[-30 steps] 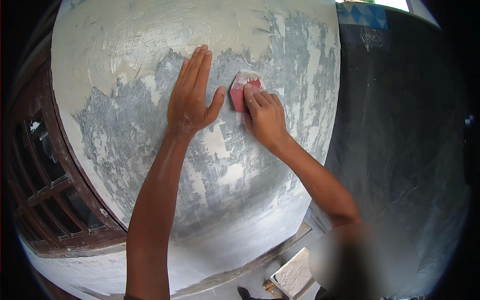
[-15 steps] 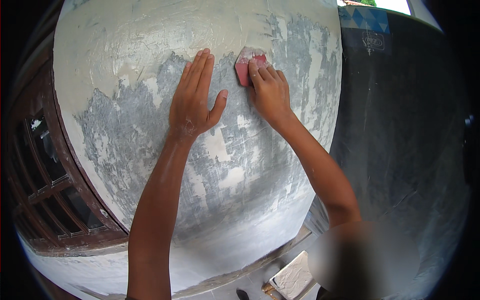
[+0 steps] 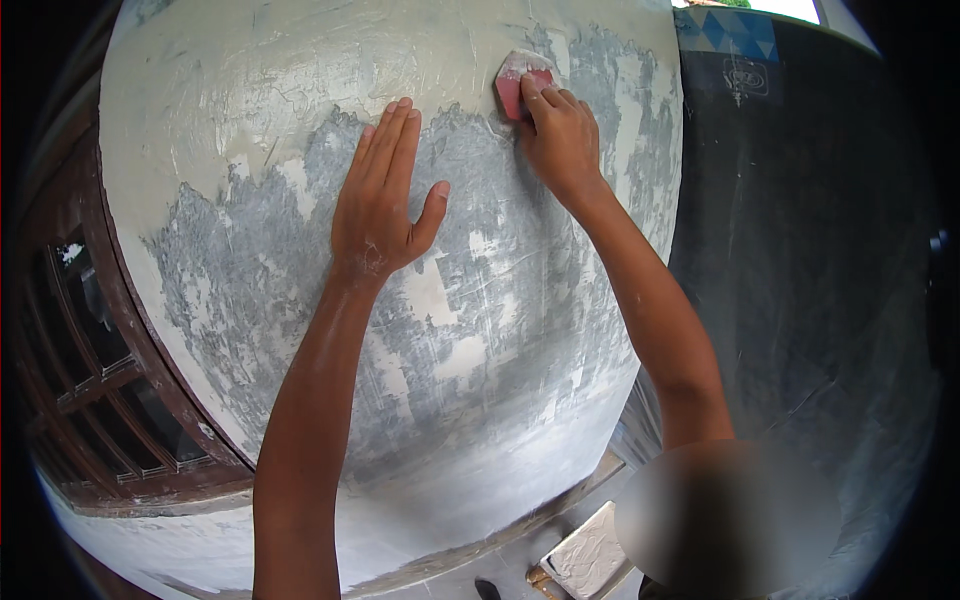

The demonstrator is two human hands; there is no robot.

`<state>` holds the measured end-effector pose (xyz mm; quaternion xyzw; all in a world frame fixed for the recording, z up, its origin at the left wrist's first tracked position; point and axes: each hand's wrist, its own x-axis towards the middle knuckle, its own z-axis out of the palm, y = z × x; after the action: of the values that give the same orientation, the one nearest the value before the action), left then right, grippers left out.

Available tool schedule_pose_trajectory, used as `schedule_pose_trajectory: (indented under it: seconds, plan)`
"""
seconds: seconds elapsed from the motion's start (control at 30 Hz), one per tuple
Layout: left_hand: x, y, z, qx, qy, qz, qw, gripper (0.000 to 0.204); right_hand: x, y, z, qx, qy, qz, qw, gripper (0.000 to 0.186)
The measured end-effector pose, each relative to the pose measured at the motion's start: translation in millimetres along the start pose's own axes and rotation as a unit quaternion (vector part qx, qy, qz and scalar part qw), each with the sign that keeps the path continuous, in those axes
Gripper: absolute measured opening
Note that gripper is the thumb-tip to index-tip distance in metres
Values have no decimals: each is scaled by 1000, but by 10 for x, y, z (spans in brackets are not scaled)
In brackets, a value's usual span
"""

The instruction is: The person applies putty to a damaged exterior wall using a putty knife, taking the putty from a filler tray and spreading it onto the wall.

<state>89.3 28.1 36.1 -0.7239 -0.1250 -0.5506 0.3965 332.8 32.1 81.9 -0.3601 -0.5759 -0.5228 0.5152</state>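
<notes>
A plastered wall [image 3: 470, 240] fills the middle of the view, creamy and wet-looking above, patchy grey and white below. Flat against it lies my left hand [image 3: 380, 195], fingers stretched upward and thumb spread, holding nothing. My right hand [image 3: 562, 140] pinches a red, flat, angular scraper [image 3: 512, 97] whose upper edge is coated with pale filler. That edge touches the wall near the border between the cream coat and the grey area. The fingers hide part of the scraper's right side.
On the left is a brown wooden window frame [image 3: 112, 380] with glass panes. A dark panel [image 3: 790, 250] stands at the right. Low on the floor, a tray of pale filler [image 3: 585, 553] sits near the wall's foot. A blurred patch covers the lower right.
My right hand has moved the scraper up and slightly right along the wall. My left hand stays at the same spot on the wall.
</notes>
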Motion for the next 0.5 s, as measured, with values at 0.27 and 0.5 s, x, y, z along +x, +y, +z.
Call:
schedule_pose_trajectory:
  seconds: [0.27, 0.5]
  plan:
    - [-38, -21, -42, -5, -1, -4, 1000, 64, -772, -723, -310, 140, -68, -50, 987, 62]
    - [-5, -9, -18, -1, 1, -1, 1000, 64, 60, -195, -119, 88, 52, 15, 995, 50]
